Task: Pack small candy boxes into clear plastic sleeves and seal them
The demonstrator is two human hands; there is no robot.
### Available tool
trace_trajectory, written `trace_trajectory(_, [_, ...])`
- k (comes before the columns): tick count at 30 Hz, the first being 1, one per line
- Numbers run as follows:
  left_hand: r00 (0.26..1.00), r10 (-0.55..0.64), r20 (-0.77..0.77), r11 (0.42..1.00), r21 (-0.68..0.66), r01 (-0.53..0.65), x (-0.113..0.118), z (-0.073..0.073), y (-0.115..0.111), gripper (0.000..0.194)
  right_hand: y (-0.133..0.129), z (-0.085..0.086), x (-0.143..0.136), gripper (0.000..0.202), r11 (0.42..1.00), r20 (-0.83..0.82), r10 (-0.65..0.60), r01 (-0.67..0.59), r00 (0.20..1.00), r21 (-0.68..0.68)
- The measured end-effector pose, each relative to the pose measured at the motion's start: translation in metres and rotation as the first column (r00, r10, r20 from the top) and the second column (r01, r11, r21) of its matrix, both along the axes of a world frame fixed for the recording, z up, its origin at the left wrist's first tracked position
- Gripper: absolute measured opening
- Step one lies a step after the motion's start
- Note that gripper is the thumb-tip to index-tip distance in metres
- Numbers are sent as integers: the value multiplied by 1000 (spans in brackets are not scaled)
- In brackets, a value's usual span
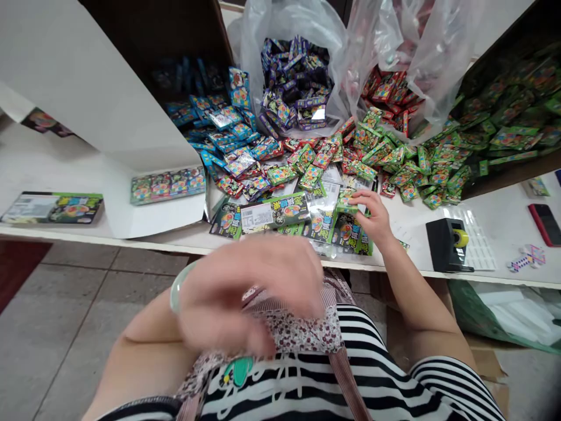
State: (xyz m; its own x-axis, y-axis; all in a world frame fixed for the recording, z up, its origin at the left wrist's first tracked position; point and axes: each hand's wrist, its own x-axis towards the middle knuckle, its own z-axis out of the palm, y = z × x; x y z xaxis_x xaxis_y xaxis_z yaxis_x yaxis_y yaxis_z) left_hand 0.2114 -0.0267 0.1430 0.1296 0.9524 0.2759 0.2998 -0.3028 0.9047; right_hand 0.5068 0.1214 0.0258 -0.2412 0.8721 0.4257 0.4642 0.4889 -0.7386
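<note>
My left hand (249, 292) is raised close to the camera, in front of the apron, and smeared by motion; its fingers cannot be made out clearly. My right hand (371, 216) holds a small green box (347, 200) between thumb and fingers, above flat printed packs (350, 234) at the table's front edge. Left of that box lies a black and green pack with a barcode label (275, 213). Behind the packs spreads a heap of small boxes: blue (223, 139), red (328, 151) and green (442, 158).
Clear plastic bags hold purple boxes (295, 82) and red boxes (388, 86). Open cartons stand at left and right. A row of four boxes (168, 186) rests on the white flap at left. At right are a black tape dispenser (447, 244) and a phone (546, 224).
</note>
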Motion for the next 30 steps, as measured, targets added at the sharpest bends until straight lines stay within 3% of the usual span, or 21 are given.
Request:
trace_trajectory(2, [995, -69, 70, 998, 2, 69, 2, -4, 33, 34, -7, -6, 3, 16, 999, 54, -31, 32, 998, -12])
trace_trajectory(4, [997, -33, 64, 999, 4, 33, 0, -19, 61, 23, -11, -5, 6, 23, 992, 58, -118, 120, 991, -34])
trace_trajectory(6, [999, 15, -34, 1000, -9, -15, -7, -42, 78, 21, -12, 4, 8, 37, 973, 101, -206, 214, 973, -83])
trace_trajectory(8, [973, 36, -228, 999, -21, -42, -16, -68, 85, 24, -8, 17, 5, 49, 947, 264, -232, 280, 936, -160])
trace_trajectory(12, [753, -25, -658, 1000, -26, 11, -23, -109, 88, 56, 9, 30, -13, 47, 906, 609, -152, 356, 779, -228])
trace_trajectory(14, [645, -72, -761, 997, -67, 34, -23, -120, 91, 76, 18, 29, -17, 49, 894, 586, -85, 321, 806, -312])
trace_trajectory(16, [589, -121, -799, 992, -120, 41, -24, -128, 95, 86, 24, 26, -11, 50, 881, 457, -62, 264, 887, -393])
trace_trajectory(19, [567, -183, -803, 982, -180, 63, -31, -135, 104, 93, 25, 24, 14, 39, 920, 356, -65, 194, 932, -341])
trace_trajectory(22, [562, -209, -800, 977, -194, 87, -38, -141, 113, 98, 24, 21, 36, 46, 958, 499, 180, -36, 848, -284])
trace_trajectory(24, [566, -208, -798, 978, -180, 105, -38, -143, 118, 98, 28, 16, 40, 64, 929, 589, 333, -149, 736, -339])
trace_trajectory(26, [577, -197, -793, 980, -158, 116, -36, -144, 122, 97, 34, 9, 39, 77, 902, 626, 404, -177, 667, -395])
trace_trajectory(28, [588, -184, -788, 983, -136, 126, -34, -142, 124, 94, 40, 6, 35, 79, 886, 619, 443, -209, 649, -414])
trace_trajectory(30, [604, -161, -781, 986, -104, 129, -34, -137, 125, 92, 40, 9, 31, 74, 889, 578, 441, -247, 687, -385])
